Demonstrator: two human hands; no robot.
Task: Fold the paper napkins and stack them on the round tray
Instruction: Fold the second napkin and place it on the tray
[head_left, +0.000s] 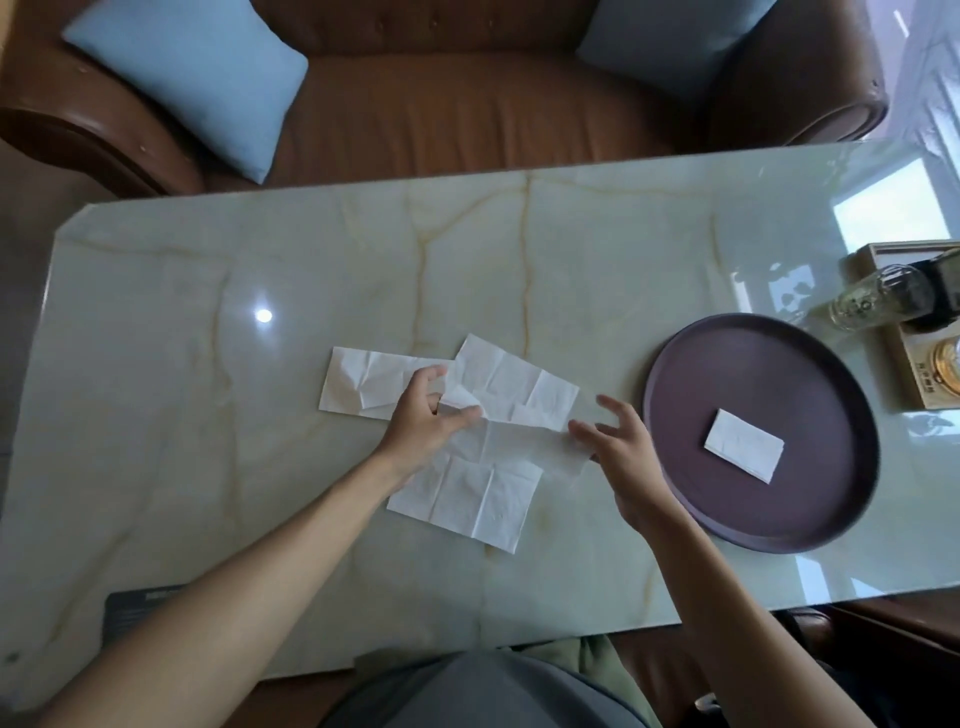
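Right hand (618, 447) hovers fingers spread; left hand (428, 421) pinches an unfolded napkin (514, 387).

Brown leather sofa (457, 104), two blue cushions (192, 78); glass bottle (878, 296) on table.

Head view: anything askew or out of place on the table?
Slightly. The folded white paper napkin lies at an angle on the round dark purple tray, and the unfolded white napkins overlap crookedly, creased, on the pale marble table. No spills or tears visible.

Left hand (427, 415) pinching an unfolded napkin (511, 387), right hand (618, 436) spread beside, folded napkin (744, 446) on round tray (675, 374).
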